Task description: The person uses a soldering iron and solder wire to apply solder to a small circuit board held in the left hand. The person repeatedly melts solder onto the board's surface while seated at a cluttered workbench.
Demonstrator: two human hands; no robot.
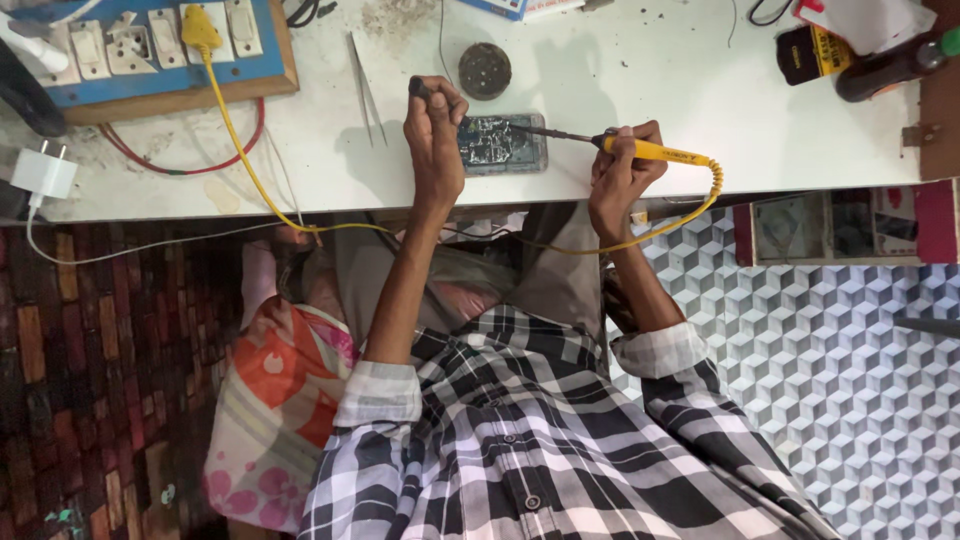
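Observation:
An opened phone with its circuit board showing lies on the white table. My right hand grips a yellow-handled soldering iron; its dark tip reaches left onto the board. My left hand is closed just left of the phone, pinching a small dark object at its fingertips, which I cannot identify. A yellow cord runs from the iron under the table edge up to a yellow plug.
A blue switch and socket board sits at the back left, tweezers and a round dark tin behind the phone. A white charger lies at left, a dark bottle at right. Patterned floor lies below.

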